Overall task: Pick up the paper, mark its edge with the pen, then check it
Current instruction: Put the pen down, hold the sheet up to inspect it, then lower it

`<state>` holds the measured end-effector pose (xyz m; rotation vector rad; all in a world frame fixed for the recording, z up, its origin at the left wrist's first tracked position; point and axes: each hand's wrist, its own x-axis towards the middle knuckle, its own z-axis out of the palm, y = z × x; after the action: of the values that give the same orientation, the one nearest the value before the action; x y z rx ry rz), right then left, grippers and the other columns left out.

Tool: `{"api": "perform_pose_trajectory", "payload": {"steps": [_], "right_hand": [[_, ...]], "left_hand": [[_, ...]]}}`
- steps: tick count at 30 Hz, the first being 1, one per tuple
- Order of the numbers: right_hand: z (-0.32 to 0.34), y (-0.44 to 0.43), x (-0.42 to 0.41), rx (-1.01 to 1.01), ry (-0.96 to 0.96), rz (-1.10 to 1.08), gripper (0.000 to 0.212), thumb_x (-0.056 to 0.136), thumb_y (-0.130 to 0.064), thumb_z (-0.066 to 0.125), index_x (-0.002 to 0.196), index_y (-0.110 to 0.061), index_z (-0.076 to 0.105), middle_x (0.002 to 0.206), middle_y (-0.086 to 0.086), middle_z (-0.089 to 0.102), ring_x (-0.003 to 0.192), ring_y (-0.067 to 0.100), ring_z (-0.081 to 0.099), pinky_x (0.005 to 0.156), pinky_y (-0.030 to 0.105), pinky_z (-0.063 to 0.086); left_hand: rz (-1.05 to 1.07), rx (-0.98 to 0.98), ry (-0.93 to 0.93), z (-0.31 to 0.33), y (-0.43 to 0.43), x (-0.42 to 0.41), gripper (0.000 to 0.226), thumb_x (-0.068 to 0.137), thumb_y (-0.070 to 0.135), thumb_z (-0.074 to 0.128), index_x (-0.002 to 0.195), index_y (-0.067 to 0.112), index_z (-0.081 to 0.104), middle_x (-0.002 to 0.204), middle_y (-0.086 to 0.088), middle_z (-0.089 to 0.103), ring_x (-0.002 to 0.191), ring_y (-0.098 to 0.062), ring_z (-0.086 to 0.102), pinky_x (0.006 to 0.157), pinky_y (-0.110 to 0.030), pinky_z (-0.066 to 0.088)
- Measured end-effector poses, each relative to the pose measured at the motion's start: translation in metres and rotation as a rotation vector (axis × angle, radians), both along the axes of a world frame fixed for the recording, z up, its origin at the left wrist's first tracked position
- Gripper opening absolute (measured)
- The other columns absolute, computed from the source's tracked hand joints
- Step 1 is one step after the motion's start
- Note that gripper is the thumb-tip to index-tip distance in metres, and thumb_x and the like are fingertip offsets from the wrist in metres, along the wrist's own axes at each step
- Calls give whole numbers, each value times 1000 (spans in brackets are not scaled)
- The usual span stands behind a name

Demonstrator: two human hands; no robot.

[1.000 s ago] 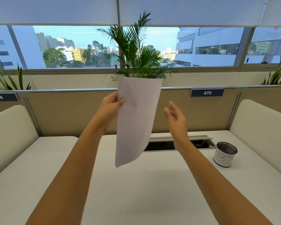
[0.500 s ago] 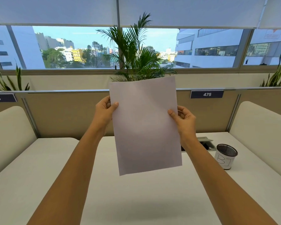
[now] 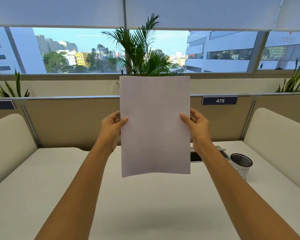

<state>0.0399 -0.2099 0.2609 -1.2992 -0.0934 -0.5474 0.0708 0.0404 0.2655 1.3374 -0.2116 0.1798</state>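
A plain white sheet of paper [image 3: 154,125] is held upright in the air above the white desk, its face turned toward me. My left hand [image 3: 111,129] grips its left edge with the thumb on the front. My right hand [image 3: 197,126] grips the right edge the same way. A tiny dark speck shows near the sheet's top right corner. No pen is in view.
A black mesh cup [image 3: 241,166] with a white label stands on the desk [image 3: 145,205] at the right. An open cable hatch [image 3: 196,156] lies behind the paper. Padded beige dividers flank the desk, with a partition and a potted palm [image 3: 142,54] behind.
The paper went from hanging tilted in my left hand alone to being held square and upright by both hands; my right hand closed on its right edge.
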Motion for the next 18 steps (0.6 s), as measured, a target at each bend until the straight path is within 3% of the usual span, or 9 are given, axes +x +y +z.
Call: {"api": "perform_pose_trajectory", "payload": {"steps": [3, 7, 12, 18], "right_hand": [[-5, -4, 0, -102, 22, 46, 31, 80, -14, 70, 104, -30, 61, 98, -9, 71, 83, 5, 71, 68, 20, 59], [-11, -6, -1, -127, 60, 18, 42, 79, -10, 71, 117, -21, 58, 96, -7, 70, 80, 6, 71, 64, 20, 59], [-9, -4, 0, -108, 60, -26, 27, 78, -10, 71, 101, -23, 63, 89, -10, 70, 71, 0, 71, 57, 14, 55], [-7, -1, 1, -95, 96, -78, 35, 79, -10, 71, 113, -8, 63, 103, 7, 69, 88, 21, 68, 79, 32, 57]], "left_hand": [[-27, -106, 36, 1, 2, 1, 34, 86, 4, 58, 120, 7, 57, 96, -1, 71, 77, -10, 72, 63, -25, 59], [-58, -141, 53, 1, 1, 1, 33, 85, 2, 58, 119, 6, 58, 93, -1, 72, 74, -11, 73, 67, -30, 60], [-53, -163, 65, 2, -3, 1, 30, 86, 5, 58, 116, 6, 60, 96, -3, 71, 73, -11, 72, 63, -29, 60], [20, -129, 49, 4, -6, 0, 30, 89, 7, 56, 118, 4, 58, 98, -4, 69, 74, -9, 70, 63, -24, 59]]}}
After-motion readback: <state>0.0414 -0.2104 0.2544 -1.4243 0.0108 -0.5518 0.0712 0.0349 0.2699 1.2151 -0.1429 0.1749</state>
